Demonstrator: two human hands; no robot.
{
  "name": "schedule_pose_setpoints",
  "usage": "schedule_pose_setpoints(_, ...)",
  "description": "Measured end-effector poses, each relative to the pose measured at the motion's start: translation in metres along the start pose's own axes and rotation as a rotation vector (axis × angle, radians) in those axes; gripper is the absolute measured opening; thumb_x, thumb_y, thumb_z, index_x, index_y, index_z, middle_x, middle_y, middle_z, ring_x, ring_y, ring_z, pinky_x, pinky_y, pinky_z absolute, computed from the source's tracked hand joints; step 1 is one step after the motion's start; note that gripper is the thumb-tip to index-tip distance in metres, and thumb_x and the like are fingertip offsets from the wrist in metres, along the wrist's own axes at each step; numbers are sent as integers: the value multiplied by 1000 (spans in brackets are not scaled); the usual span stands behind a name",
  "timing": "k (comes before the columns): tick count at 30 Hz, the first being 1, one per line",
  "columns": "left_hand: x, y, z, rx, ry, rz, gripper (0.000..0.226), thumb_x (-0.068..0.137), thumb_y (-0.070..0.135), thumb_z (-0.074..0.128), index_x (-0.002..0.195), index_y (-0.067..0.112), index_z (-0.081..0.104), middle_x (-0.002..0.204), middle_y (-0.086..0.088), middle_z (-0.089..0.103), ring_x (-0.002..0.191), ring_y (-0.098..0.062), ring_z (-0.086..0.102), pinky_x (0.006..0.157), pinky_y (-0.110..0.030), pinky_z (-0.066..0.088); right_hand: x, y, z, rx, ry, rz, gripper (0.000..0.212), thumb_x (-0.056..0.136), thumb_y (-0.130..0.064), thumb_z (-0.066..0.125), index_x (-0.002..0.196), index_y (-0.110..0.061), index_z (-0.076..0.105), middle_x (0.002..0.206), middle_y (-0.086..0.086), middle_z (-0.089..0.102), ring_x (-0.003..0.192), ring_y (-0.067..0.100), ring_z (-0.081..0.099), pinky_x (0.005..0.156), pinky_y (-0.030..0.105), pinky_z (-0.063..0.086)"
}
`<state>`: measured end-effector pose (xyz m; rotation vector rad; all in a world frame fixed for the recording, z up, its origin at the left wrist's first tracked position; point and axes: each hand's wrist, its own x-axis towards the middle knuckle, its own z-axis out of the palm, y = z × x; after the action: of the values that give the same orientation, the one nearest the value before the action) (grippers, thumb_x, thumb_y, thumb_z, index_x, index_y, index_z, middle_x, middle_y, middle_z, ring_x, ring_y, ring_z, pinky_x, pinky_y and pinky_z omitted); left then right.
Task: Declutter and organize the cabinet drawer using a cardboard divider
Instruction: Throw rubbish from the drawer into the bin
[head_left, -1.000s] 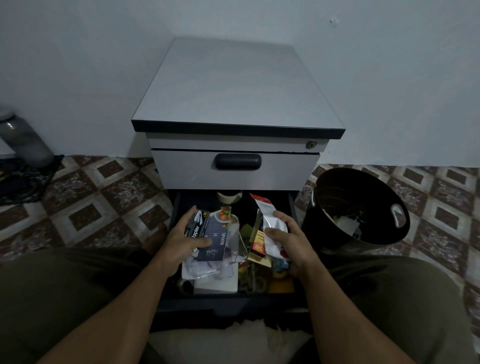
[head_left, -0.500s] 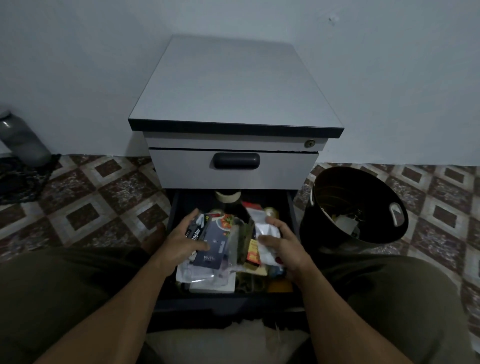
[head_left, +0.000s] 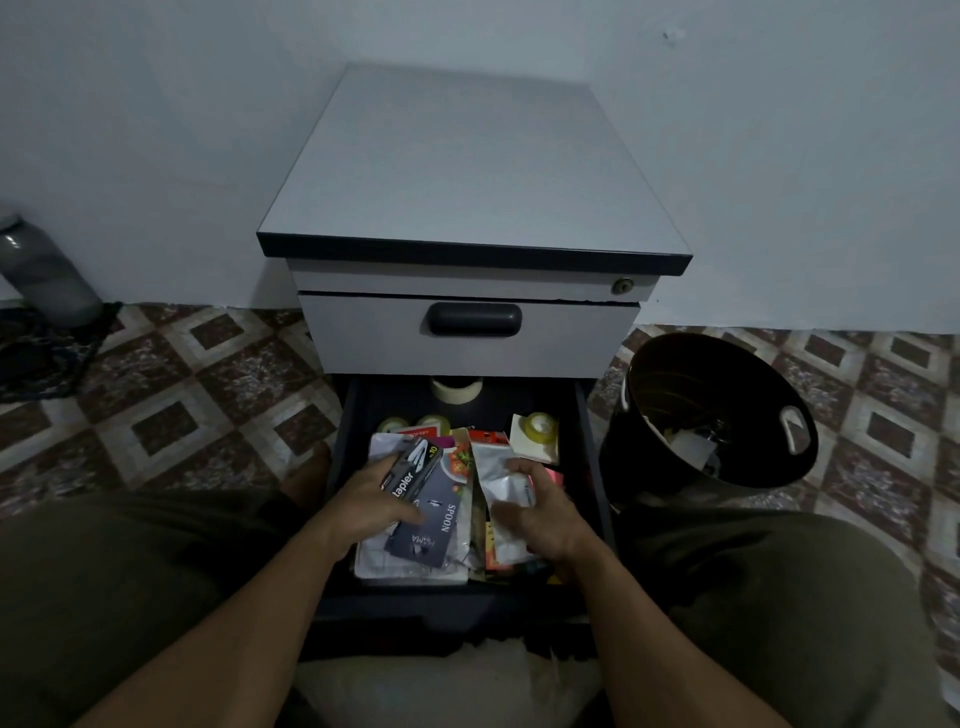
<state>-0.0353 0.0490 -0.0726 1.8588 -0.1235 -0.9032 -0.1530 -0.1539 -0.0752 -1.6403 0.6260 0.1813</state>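
Note:
The lower drawer (head_left: 587, 441) of a grey cabinet (head_left: 467, 171) stands pulled open in front of me, full of loose items. My left hand (head_left: 363, 504) grips a stapler box (head_left: 410, 473) together with a dark spoon packet (head_left: 431, 525) over a stack of white packets. My right hand (head_left: 540, 514) holds a silver foil pouch (head_left: 501, 478) with a red header. Several tape rolls (head_left: 540, 428) lie at the back of the drawer, one larger roll (head_left: 456, 388) at the very rear. No cardboard divider is in view.
A black bin (head_left: 717, 415) with scraps inside stands tilted to the right of the drawer. The upper drawer (head_left: 467, 332) is closed. A grey bottle (head_left: 41, 270) leans on the wall at far left above a dark mat. My knees flank the drawer.
Both hands have lowered their bundles into the drawer and drawn closer together. The foil pouch, raised a second ago, now lies lower among the packets.

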Motion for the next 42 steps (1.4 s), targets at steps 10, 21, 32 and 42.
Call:
schedule_pose_setpoints(10, -2, -4, -1, -88, 43, 34, 63, 68, -6, 83, 117, 29, 63, 103, -3, 74, 92, -18, 72, 73, -28, 57, 2, 5, 15, 192, 60, -31, 51, 84, -6, 72, 118, -41, 57, 112, 8, 67, 93, 32, 71, 74, 45, 62)
schedule_pose_setpoints(21, 3, -3, -3, -206, 40, 40, 57, 68, 2, 86, 116, 25, 67, 103, -3, 76, 95, -23, 73, 89, -43, 58, 6, -8, 3, 346, 39, 32, 50, 84, 7, 69, 120, -27, 59, 96, 13, 68, 56, 14, 66, 48, 24, 50)
schedule_pose_setpoints(32, 9, 18, -6, -303, 94, 126, 53, 72, -3, 83, 112, 28, 67, 100, -4, 77, 92, -23, 74, 80, -37, 60, 25, -23, -15, 427, 86, -42, 52, 78, 5, 74, 117, -27, 62, 119, 22, 65, 89, 37, 67, 83, 61, 54)
schedule_pose_setpoints(42, 7, -2, 3, -211, 26, 36, 60, 72, -2, 81, 123, 22, 64, 102, -4, 76, 91, -23, 74, 79, -38, 60, 13, -12, 6, 252, -11, 47, 58, 80, 8, 69, 125, -28, 57, 102, 11, 68, 75, 23, 66, 66, 37, 57)
